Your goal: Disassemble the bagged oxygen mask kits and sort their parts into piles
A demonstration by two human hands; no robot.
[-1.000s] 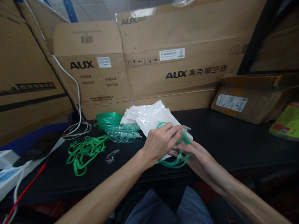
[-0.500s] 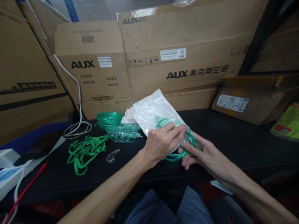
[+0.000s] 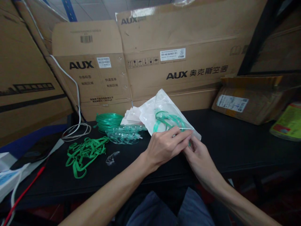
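Observation:
A clear plastic bag point(image 3: 162, 108) with coiled green tubing point(image 3: 166, 121) inside is lifted off the black table point(image 3: 235, 141). My left hand point(image 3: 164, 146) pinches the bag's near edge from above. My right hand point(image 3: 197, 152) grips the same edge from below, fingers closed. The bag tilts up and away from me. Part of the tubing is hidden behind my fingers.
Left of the bag lie clear masks point(image 3: 124, 135), a green tubing coil point(image 3: 109, 121), green straps point(image 3: 83, 153) and a small clear piece point(image 3: 111, 158). AUX cardboard boxes point(image 3: 178, 59) stand behind. A brown parcel point(image 3: 244, 97) sits right. White cable point(image 3: 75, 130) and a red wire point(image 3: 25, 191) lie left.
The green tubing went from hanging out at the bag's mouth to inside the bag. Both hands rose and came together at the bag's near edge.

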